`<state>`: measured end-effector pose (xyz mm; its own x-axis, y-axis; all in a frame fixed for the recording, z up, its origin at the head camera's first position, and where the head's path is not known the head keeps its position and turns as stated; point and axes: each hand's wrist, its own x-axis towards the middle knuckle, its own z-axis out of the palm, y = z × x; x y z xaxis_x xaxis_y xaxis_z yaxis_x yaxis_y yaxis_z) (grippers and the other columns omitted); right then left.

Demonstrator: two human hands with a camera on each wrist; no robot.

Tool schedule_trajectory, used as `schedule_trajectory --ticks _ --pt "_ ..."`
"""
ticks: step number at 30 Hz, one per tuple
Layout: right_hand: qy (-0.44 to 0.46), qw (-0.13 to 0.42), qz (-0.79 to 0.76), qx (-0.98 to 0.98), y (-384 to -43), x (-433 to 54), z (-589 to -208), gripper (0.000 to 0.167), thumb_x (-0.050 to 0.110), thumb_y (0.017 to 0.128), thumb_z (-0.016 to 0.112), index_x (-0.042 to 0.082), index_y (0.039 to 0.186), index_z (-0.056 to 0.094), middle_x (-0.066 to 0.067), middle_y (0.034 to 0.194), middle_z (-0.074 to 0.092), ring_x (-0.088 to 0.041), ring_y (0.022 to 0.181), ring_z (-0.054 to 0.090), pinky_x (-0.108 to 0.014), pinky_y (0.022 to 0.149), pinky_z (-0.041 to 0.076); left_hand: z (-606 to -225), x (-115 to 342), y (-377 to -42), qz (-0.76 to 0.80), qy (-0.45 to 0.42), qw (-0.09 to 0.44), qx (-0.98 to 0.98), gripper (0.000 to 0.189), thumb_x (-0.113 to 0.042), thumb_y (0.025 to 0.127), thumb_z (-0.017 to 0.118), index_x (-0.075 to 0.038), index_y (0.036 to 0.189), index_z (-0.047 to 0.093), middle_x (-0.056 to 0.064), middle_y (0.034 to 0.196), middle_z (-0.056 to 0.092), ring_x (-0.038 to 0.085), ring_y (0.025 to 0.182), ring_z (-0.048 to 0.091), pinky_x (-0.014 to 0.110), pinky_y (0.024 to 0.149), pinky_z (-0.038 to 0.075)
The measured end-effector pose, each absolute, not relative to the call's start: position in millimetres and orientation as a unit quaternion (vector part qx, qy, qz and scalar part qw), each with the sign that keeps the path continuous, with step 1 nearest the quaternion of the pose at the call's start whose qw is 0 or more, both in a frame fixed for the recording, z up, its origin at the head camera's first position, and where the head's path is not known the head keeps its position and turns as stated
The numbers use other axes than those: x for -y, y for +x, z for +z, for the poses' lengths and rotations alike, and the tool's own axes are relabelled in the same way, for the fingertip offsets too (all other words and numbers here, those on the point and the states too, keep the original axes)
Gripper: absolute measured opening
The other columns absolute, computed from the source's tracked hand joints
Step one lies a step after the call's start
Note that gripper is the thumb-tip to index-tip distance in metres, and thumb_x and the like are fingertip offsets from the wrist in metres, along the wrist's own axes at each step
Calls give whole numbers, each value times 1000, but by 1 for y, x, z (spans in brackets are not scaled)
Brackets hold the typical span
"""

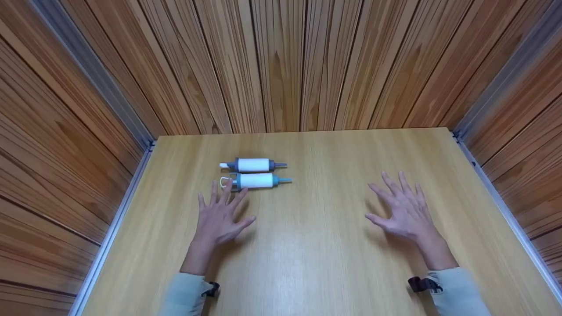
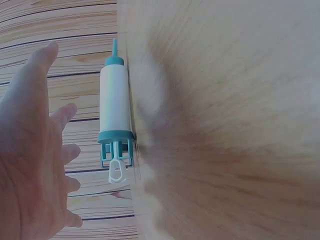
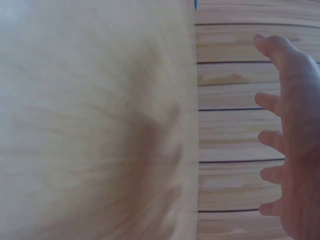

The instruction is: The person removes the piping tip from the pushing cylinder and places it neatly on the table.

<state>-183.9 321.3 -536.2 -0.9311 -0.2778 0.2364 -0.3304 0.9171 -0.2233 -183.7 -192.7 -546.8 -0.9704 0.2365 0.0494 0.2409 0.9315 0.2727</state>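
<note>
Two syringe-like tools with white barrels lie side by side on the table, left of its middle. The nearer one, a light blue syringe (image 1: 257,180), has a thin nozzle pointing right and a white looped handle at its left end. Just beyond it is a dark blue syringe (image 1: 253,165). My left hand (image 1: 217,219) hovers with fingers spread, its fingertips overlapping the light blue syringe's handle end in the head view. In the left wrist view a gap shows between that hand and the light blue syringe (image 2: 114,97). My right hand (image 1: 406,213) hovers over the table's right side, fingers spread, holding nothing.
The wooden table (image 1: 307,245) is bordered at the back by a plank wall (image 1: 281,66). Similar plank walls stand left and right, with metal rails (image 1: 109,232) along the table's sides. A dark band (image 1: 423,284) is on the right wrist.
</note>
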Motion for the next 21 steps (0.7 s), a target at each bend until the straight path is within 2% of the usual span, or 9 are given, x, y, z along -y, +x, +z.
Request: schedule_trajectory --ticks 9,14,21 --pt "183 121 146 965 -179 -309 -530 83 58 88 84 28 162 61 -18 180 44 -62 167 32 -93 124 23 -548 192 -201 -149 -131 -4 980 88 -78 100 55 -37 176 36 13 191 19 56 176 10 94 128 9" --pt "197 128 155 960 -179 -302 -526 84 57 87 84 29 163 60 -18 180 45 -61 167 33 -93 124 24 -549 192 -212 -153 -139 -17 978 90 -77 101 55 -37 178 31 12 192 14 55 177 6 92 130 7" --pt "217 151 200 944 -178 -296 -517 86 49 85 88 29 163 61 -18 179 47 -63 165 35 -96 120 27 -549 191 -224 -167 -154 22 974 87 -71 101 61 -35 177 36 11 191 22 53 177 9 92 129 11"
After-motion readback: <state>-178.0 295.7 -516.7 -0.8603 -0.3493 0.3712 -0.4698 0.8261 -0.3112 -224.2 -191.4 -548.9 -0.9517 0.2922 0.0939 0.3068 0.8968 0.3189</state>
